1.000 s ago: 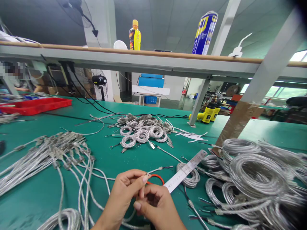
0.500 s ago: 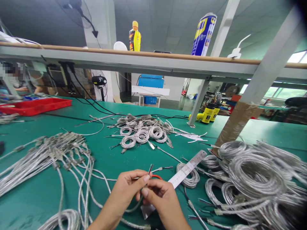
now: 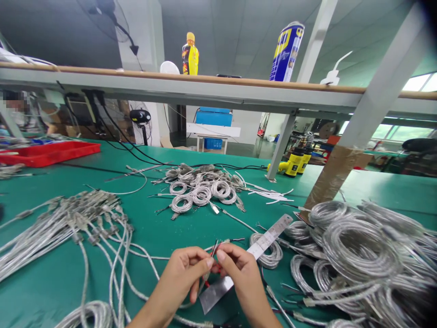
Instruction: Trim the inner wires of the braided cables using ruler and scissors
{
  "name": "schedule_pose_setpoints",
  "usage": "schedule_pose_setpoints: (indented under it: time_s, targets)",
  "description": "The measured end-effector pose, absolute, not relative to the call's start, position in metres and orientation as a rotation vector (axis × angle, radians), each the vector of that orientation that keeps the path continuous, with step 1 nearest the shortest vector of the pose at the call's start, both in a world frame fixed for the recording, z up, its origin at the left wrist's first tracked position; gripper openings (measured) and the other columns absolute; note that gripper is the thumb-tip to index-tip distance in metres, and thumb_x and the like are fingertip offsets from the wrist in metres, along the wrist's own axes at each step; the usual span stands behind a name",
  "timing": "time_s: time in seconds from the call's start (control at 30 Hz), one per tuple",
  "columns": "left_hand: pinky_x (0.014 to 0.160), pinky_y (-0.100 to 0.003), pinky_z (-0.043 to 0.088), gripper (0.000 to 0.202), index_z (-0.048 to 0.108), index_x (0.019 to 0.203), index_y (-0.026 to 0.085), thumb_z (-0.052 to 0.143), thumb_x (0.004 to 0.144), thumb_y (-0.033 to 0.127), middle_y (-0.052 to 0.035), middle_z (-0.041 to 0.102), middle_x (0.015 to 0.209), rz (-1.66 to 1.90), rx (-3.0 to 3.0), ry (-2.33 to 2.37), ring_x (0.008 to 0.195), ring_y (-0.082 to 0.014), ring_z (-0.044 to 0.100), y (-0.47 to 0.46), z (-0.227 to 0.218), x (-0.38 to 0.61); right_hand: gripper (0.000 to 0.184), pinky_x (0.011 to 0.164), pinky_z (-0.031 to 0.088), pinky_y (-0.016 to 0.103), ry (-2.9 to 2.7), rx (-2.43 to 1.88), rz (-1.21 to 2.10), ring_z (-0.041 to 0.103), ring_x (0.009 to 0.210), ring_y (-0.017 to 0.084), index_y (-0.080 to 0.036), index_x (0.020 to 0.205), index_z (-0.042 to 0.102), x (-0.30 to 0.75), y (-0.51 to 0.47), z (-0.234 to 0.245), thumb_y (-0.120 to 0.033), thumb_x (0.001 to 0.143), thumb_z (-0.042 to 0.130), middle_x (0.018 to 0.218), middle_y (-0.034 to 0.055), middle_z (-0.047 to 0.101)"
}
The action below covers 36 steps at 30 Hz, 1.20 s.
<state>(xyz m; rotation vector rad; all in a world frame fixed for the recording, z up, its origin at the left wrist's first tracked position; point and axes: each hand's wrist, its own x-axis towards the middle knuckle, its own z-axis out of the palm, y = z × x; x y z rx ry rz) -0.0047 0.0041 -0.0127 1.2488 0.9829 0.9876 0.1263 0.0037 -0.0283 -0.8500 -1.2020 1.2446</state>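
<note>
My left hand (image 3: pixel 184 275) is closed, with thumb and forefinger pinching the stripped end of a cable, whose thin dark wires (image 3: pixel 215 247) stick up above the fingertips. My right hand (image 3: pixel 238 269) is closed too, its thumb and forefinger pressed together just right of those wires; what they grip is too small to make out. Between the hands shows a red piece (image 3: pixel 215 269), partly hidden by fingers. A steel ruler (image 3: pixel 252 257) lies slantwise beneath and behind my right hand, partly over a coiled cable (image 3: pixel 273 256).
Clear cables with connectors (image 3: pixel 92 214) spread at left. Small coiled cables (image 3: pixel 201 195) lie mid-table, large coils (image 3: pixel 358 246) at right. White strips (image 3: pixel 269 196), a red tray (image 3: pixel 51 154), a yellow-black tool (image 3: pixel 295 164) and a shelf post (image 3: pixel 327 182) stand or lie farther back.
My right hand has risen slightly and moved right, its fingertips now beside the wire tips instead of lower on the cable. My left hand keeps its pinch.
</note>
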Motion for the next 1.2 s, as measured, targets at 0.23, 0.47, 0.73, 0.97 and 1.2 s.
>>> schedule_pose_setpoints:
  time_s: [0.23, 0.47, 0.73, 0.97, 1.2]
  targets:
    - [0.026, -0.013, 0.015, 0.024, 0.057, 0.060, 0.011, 0.056, 0.067, 0.035, -0.0005, 0.060, 0.051, 0.927, 1.249, 1.071, 0.021, 0.0004, 0.032, 0.004, -0.014, -0.001, 0.014, 0.056, 0.039, 0.023, -1.324, -0.914, 1.024, 0.051, 0.061, 0.013, -0.016, 0.060, 0.062, 0.126, 0.006, -0.033, -0.027, 0.068, 0.062, 0.062, 0.0011, 0.055]
    - [0.024, -0.014, 0.015, 0.022, 0.058, 0.056, 0.010, 0.059, 0.063, 0.031, -0.0005, 0.059, 0.046, 0.916, 1.287, 1.076, 0.022, -0.0001, 0.028, 0.004, -0.014, 0.002, 0.013, 0.053, 0.037, 0.023, -1.450, -1.036, 0.783, 0.050, 0.058, 0.013, -0.017, 0.061, 0.062, 0.126, 0.000, -0.030, -0.024, 0.071, 0.058, 0.062, 0.0015, 0.056]
    - [0.026, -0.013, 0.019, 0.018, 0.055, 0.063, 0.012, 0.058, 0.065, 0.030, -0.0006, 0.061, 0.054, 0.838, 1.263, 1.013, 0.023, -0.0018, 0.039, 0.004, -0.010, -0.003, 0.015, 0.050, 0.040, 0.023, -1.130, -0.902, 1.184, 0.050, 0.054, 0.012, -0.016, 0.062, 0.062, 0.123, 0.005, -0.035, -0.030, 0.061, 0.067, 0.061, 0.0002, 0.055]
    - [0.029, -0.012, 0.023, 0.024, 0.060, 0.064, 0.011, 0.054, 0.070, 0.034, -0.0001, 0.060, 0.052, 0.865, 1.278, 0.958, 0.026, -0.0023, 0.042, 0.005, -0.012, -0.003, 0.023, 0.040, 0.027, 0.017, -0.760, -0.829, 1.531, 0.039, 0.039, 0.006, -0.018, 0.064, 0.054, 0.118, 0.001, -0.040, -0.039, 0.063, 0.065, 0.042, -0.0074, 0.043]
    - [0.027, -0.013, 0.016, 0.027, 0.064, 0.066, 0.009, 0.053, 0.071, 0.033, -0.0005, 0.058, 0.049, 0.886, 1.331, 1.027, 0.023, 0.0002, 0.033, 0.002, -0.008, -0.001, 0.026, 0.043, 0.028, 0.017, -0.821, -0.728, 1.559, 0.040, 0.040, 0.005, -0.016, 0.064, 0.050, 0.115, 0.000, -0.039, -0.040, 0.067, 0.061, 0.045, -0.0072, 0.043]
